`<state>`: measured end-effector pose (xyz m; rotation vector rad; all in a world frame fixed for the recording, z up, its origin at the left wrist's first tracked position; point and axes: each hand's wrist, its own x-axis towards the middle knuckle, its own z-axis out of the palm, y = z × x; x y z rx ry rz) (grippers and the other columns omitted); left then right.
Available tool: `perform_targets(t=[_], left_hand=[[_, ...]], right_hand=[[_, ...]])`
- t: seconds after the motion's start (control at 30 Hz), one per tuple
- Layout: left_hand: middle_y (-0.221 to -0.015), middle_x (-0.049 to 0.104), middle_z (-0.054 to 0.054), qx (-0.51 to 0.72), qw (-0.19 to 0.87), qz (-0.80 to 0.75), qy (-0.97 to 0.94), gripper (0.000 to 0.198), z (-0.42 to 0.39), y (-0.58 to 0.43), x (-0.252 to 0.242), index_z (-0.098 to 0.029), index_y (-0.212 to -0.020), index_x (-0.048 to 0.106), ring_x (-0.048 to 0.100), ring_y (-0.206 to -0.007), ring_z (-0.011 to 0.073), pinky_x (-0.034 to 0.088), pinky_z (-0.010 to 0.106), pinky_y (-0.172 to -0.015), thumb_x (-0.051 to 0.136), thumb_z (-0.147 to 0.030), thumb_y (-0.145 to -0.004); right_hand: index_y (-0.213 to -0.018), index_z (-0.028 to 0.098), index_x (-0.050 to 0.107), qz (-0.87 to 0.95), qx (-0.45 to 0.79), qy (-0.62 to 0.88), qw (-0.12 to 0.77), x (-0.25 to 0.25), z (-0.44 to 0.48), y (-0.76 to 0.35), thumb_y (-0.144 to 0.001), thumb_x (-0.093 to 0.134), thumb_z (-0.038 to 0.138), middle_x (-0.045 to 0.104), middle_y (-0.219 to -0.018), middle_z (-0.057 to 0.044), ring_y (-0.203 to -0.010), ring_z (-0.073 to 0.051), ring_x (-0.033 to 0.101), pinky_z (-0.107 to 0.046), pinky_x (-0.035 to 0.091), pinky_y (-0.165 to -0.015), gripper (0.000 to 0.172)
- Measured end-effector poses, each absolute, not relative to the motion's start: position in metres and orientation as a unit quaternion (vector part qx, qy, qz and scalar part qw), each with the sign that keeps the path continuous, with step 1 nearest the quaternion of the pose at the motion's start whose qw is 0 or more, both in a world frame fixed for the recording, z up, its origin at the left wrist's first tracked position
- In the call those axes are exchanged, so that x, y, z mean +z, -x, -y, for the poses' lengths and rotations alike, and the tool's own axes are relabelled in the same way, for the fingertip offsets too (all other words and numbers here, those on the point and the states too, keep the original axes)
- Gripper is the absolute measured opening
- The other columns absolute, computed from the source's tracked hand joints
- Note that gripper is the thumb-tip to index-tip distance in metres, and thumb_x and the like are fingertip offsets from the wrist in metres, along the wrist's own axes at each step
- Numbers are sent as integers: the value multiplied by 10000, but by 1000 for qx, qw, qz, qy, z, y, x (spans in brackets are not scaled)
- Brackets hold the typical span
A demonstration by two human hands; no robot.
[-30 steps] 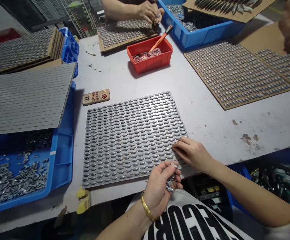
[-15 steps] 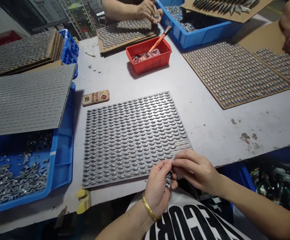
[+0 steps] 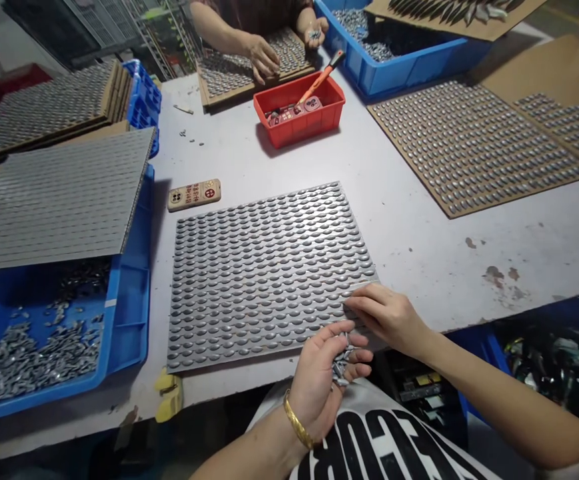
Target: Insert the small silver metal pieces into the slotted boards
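From here, the right hand (image 3: 388, 317) is nearer, its fingers extended onto the near corner of the studded grey sheet (image 3: 269, 273), long axis crosswise, while the left hand (image 3: 319, 380) cups small metal pieces (image 3: 340, 368).

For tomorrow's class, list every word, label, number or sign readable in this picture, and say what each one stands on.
White shirt: large black capitals, upside down and cut off; "C" and "O" are clear, the rest uncertain.
Tan rectangular block: a red circle with a cross, plus dark characters too small to read.
Pink block in the red plastic bin: similar marks, too blurred to read.
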<state>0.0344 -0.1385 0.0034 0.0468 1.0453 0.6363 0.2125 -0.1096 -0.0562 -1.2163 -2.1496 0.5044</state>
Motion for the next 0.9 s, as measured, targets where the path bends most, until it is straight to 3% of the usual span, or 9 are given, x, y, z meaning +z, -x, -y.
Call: perform_targets(t=[0.2, 0.43, 0.63, 0.9], left_hand=[[-891, 666, 95, 317, 808, -496, -28, 214, 139, -33, 6, -134, -980, 537, 665, -770, 173, 530, 285, -725, 645, -202, -808], [-942, 673, 91, 368, 792, -487, -15, 184, 139, -34, 3, -121, -881, 597, 646, -798, 135, 526, 280, -804, 702, -231, -779], [-813, 648, 51, 382, 800, -462, -22, 185, 141, -36, 0, -109, -875, 652, 591, -690, 82, 490, 182, -662, 726, -233, -759], [-934, 654, 78, 357, 827, -434, 0, 187, 142, -43, 0, -104, -914, 677, 611, -838, 125, 520, 271, -829, 649, -267, -825]], right_hand=[[-967, 177, 634, 827, 169, 468, 261, -53, 109, -213, -886, 461, 82, 622, -942, -94, -875, -194, 571, -311, 501, -718, 214], [-1043, 198, 609, 761, 299, 457, 350, -20, 124, -210, -886, 531, 149, 600, -969, -76, -895, -183, 588, -311, 516, -763, 182], [-1129, 190, 596, 780, 333, 410, 335, -9, 133, -204, -875, 546, 139, 594, -970, -82, -885, -183, 584, -319, 526, -761, 264], [-1057, 217, 620, 720, 376, 413, 412, -26, 134, -206, -877, 545, 114, 626, -1057, -76, -1013, -200, 597, -350, 517, -880, 221]])
